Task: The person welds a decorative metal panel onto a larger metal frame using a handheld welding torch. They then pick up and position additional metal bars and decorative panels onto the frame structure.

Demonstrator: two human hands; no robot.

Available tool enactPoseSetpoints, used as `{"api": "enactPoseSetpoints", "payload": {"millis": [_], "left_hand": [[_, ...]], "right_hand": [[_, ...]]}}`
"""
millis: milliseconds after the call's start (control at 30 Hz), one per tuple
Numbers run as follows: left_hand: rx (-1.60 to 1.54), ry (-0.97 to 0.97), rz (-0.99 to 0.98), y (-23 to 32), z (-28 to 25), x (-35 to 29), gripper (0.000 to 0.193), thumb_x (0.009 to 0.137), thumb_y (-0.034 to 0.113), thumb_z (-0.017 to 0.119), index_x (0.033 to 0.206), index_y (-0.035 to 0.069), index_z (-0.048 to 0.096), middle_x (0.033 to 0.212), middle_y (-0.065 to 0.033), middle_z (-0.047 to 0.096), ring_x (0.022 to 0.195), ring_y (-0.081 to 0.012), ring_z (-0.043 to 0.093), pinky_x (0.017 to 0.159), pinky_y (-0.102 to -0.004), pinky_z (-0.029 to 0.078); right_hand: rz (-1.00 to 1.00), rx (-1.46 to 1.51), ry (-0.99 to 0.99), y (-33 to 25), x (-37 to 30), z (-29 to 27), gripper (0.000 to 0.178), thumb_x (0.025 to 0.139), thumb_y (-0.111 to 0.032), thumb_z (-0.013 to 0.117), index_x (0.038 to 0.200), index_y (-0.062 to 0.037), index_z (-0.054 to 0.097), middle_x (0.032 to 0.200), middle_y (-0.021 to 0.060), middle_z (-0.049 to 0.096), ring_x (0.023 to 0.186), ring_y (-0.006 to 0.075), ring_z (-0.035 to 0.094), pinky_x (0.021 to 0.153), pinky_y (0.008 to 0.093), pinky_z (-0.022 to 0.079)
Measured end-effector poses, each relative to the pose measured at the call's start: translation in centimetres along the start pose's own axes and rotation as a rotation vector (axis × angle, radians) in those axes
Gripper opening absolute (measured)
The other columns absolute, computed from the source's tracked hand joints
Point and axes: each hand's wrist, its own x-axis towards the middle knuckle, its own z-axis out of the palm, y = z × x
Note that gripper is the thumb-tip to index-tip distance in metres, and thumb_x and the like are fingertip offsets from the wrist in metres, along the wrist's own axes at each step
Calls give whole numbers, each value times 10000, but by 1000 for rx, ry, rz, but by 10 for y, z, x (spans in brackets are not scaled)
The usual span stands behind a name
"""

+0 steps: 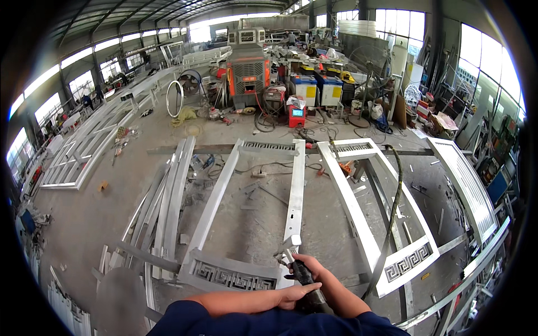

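Observation:
Both of my hands are closed around a black hand-held tool (303, 274) with a pale tip; its exact kind is hard to make out. My right hand (311, 266) grips its upper body, and my left hand (297, 295) wraps its lower part close to my body. The tip is beside the near right corner of a silver metal frame (295, 210), which has a fretwork panel (235, 275) across its near end. Whether tip and metal touch cannot be told. To the right lies a second, similar frame (350, 215), with a dark hose (397, 201) arching over it.
Metal bars (171, 207) are stacked left of the frames. A slatted panel (464, 182) rests at the right. Cross beams (216, 149) support the frames. Farther back stand an orange-grey machine (248, 75), a red box with a lit screen (297, 116) and a fan (190, 81).

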Motion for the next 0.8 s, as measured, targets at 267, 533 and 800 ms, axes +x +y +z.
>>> {"api": "enactPoseSetpoints", "payload": {"millis": [267, 533, 800], "left_hand": [[956, 615, 375, -5, -100, -71, 604, 919, 508, 666, 1235, -6, 663, 1016, -120, 722, 857, -193, 675, 785, -362, 531], [649, 1290, 110, -162, -243, -134, 668, 797, 561, 742, 999, -76, 731, 874, -195, 722, 841, -308, 702, 802, -419, 534], [772, 1148, -158, -256, -296, -150, 583, 786, 501, 765, 953, -56, 737, 842, -185, 740, 772, -296, 728, 731, -385, 567]], "right_hand": [[64, 124, 189, 54, -29, -90, 413, 1028, -356, 514, 1051, 49, 591, 865, 145, 648, 725, 270, 637, 722, 458, 539], [126, 395, 221, 92, -40, -145, 437, 1043, -366, 486, 1050, 66, 553, 870, 171, 637, 705, 295, 610, 690, 491, 524], [137, 265, 208, 90, -16, -136, 438, 1035, -372, 507, 1044, 66, 524, 906, 174, 608, 745, 283, 603, 747, 492, 508]]}}
